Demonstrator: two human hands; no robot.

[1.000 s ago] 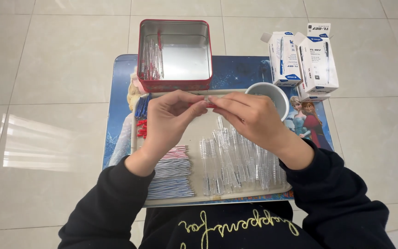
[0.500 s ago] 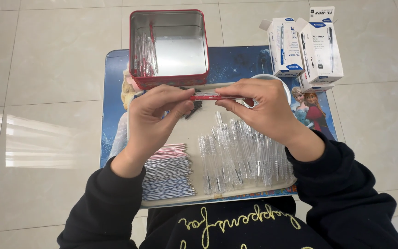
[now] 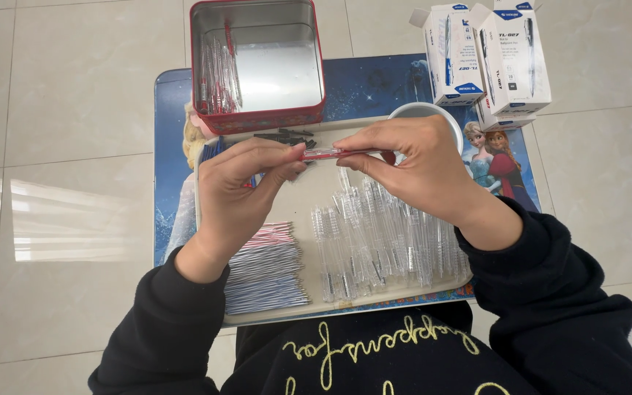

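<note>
Both hands pinched one slim clear pen barrel point(image 3: 328, 153), held level above the tray point(image 3: 316, 192): left hand point(image 3: 239, 192) at one end, right hand point(image 3: 411, 164) at the other. A crooked push could probably jam or crack the smooth, brittle-looking plastic tube. Similar clear barrels point(image 3: 382, 241) lay heaped below.

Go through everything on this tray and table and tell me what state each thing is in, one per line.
Red tin: open, lidless, a few clear pens inside.
Pen: held level between both hands, above the tray.
Left hand: fingers pinching the pen's end.
Right hand: fingers gripping the other end.
Clear pen barrels: loose, lying on the tray.
Refills: lying bunched.
White boxes: upright, top flaps open.
</note>
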